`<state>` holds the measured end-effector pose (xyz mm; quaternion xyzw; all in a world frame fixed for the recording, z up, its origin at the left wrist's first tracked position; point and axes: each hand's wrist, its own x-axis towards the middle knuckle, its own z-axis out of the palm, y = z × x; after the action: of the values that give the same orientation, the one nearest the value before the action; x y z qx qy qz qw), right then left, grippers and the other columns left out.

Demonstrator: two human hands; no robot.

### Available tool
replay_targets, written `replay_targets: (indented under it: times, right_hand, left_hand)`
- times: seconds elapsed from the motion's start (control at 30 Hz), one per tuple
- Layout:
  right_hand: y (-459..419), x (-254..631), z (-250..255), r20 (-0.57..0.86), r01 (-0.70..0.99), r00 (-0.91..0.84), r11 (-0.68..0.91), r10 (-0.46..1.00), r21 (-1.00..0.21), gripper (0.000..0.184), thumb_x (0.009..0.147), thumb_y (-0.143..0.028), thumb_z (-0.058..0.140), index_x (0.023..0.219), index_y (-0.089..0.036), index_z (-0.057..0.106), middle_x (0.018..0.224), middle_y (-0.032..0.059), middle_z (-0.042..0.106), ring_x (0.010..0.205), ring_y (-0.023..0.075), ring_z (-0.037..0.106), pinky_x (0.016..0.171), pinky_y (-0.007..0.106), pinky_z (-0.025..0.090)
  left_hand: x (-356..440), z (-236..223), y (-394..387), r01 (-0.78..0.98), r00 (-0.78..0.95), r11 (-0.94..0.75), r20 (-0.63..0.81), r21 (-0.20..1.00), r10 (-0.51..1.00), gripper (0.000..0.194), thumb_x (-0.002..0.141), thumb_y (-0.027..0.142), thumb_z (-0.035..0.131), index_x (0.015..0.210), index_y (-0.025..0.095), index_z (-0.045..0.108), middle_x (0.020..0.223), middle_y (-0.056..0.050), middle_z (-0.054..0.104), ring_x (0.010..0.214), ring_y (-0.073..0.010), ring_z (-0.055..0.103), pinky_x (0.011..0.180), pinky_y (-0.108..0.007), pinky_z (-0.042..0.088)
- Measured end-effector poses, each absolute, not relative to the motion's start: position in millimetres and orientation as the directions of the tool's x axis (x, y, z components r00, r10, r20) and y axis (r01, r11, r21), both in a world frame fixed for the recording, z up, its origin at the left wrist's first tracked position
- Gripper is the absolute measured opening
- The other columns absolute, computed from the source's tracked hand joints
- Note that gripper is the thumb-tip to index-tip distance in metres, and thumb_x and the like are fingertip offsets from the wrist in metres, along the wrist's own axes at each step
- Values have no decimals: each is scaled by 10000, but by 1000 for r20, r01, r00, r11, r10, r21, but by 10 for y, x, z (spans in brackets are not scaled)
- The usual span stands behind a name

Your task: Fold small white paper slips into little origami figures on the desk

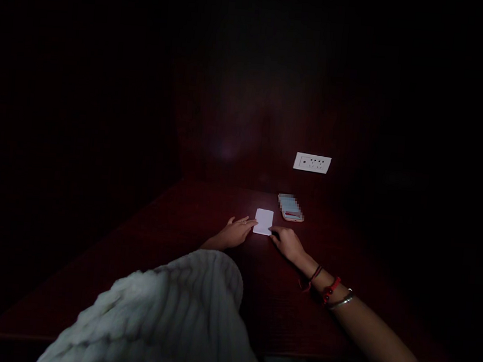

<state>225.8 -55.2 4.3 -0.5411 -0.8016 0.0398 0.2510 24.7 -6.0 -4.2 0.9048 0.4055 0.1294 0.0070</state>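
A small white rectangular piece of paper (pixel 263 221) lies flat on the dark red wooden table (pixel 178 237). My left hand (pixel 234 233) rests to its left, fingers stretched out, with the fingertips touching the paper's left edge. On the other side my right hand (pixel 287 242) lies flat, fingertips at the paper's lower right corner. My left arm is in a thick white knitted sleeve (pixel 164 314). Red bead bracelets and a silver bangle (pixel 335 291) circle my right wrist.
A phone (pixel 290 207) lies on the table just behind and right of the paper. A white wall socket plate (pixel 312 162) sits on the dark panel behind. The room is very dark; the table's near edge runs across the bottom.
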Motion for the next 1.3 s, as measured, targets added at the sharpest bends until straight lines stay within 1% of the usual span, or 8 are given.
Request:
replay_targets:
  times: [0.13,0.33,0.5,0.57,0.73,0.9,1.1,1.3]
  right_hand:
    - [-546,2277,46,371,850,-279,408,886,-334,271,761,-214,442,1009,-169,542,1004,79,581,934,174,526,811,252,379]
    - [-500,2285,2,409,844,-274,422,870,-332,281,755,-222,455,1020,-161,526,1011,84,565,931,164,516,816,259,377]
    - [-390,2341,-9,533,785,-264,500,803,-365,358,713,-265,517,1049,-143,496,1051,89,522,966,161,476,850,282,357]
    - [-331,2363,-4,549,759,-285,535,786,-372,351,705,-283,527,1026,-141,513,1031,92,529,955,163,479,846,295,359]
    - [-229,2399,23,459,697,-460,629,760,-343,339,700,-315,538,997,-152,547,1004,88,555,932,170,501,824,306,376]
    - [-203,2422,32,423,671,-531,669,734,-319,287,742,-308,489,958,-142,577,973,84,584,922,160,517,825,280,378]
    - [-221,2404,3,435,704,-503,646,747,-296,283,770,-303,449,968,-148,578,1013,86,571,955,160,503,845,287,363]
    - [-257,2355,27,447,723,-483,631,752,-281,269,815,-264,372,894,-150,602,942,75,596,893,150,523,798,260,373]
  left_hand:
    - [244,-53,-64,721,647,-685,253,105,719,367,843,179,221,1179,303,301,1237,22,370,1164,-169,268,903,-462,202]
    - [245,-24,-91,744,601,-664,358,75,715,331,848,195,241,1158,246,347,1176,-13,430,1081,-158,374,897,-353,255]
    - [250,78,-127,784,526,-617,449,74,722,311,847,197,253,1127,181,386,1116,-56,454,1039,-169,397,896,-317,263]
    - [248,105,-137,795,508,-602,462,73,727,302,838,181,270,1106,167,409,1085,-66,467,1013,-171,414,887,-306,279]
    - [245,116,-160,789,528,-611,445,57,723,256,810,153,334,1012,173,489,985,-50,516,928,-158,466,847,-269,329]
    - [268,114,-177,748,589,-662,419,39,691,241,822,169,328,988,183,503,969,-39,519,905,-146,475,824,-253,351]
    - [293,101,-183,687,661,-726,382,36,645,229,818,209,360,1003,203,494,1011,-26,491,941,-144,452,847,-252,331]
    - [277,89,-172,671,670,-739,383,52,635,235,827,240,352,1021,202,479,1018,-31,480,948,-148,443,848,-261,325]
